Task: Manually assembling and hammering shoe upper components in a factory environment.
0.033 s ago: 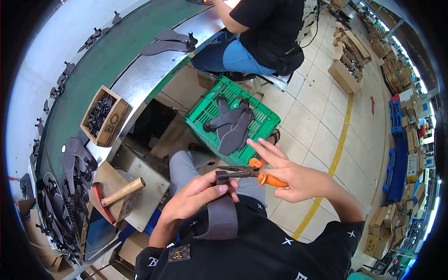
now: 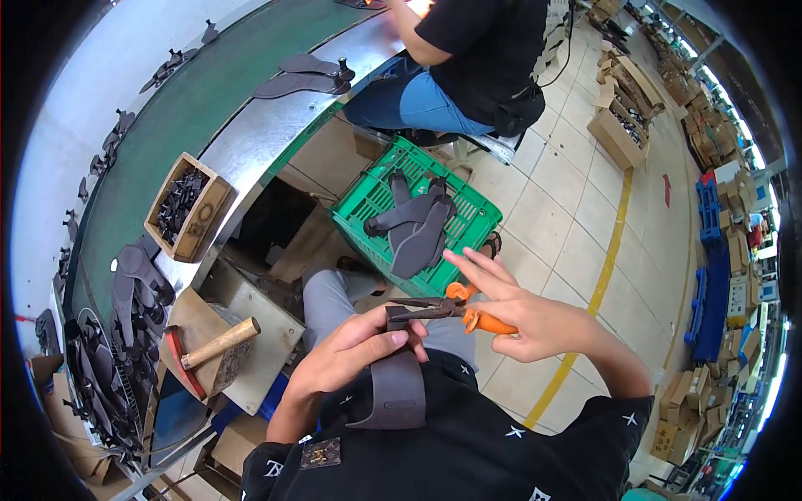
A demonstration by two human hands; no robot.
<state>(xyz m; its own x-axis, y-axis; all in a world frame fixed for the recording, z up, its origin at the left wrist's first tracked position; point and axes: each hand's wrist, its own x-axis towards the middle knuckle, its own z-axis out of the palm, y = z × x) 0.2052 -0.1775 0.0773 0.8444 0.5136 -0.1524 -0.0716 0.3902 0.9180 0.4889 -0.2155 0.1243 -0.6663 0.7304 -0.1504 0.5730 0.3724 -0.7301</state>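
Nothing much is shifting since a moment ago: both hands are staying over the lap. Her left hand [image 2: 355,351] is pinching a dark grey strap piece [image 2: 398,388] against the chest, fingers closed on its top edge. Right hand [image 2: 522,321] is gripping orange-handled pliers [image 2: 443,309], with two fingers sticking out straight, the tips biting the strap's upper end. Just beyond, a green crate [image 2: 472,221] is holding dark soles [image 2: 418,230].
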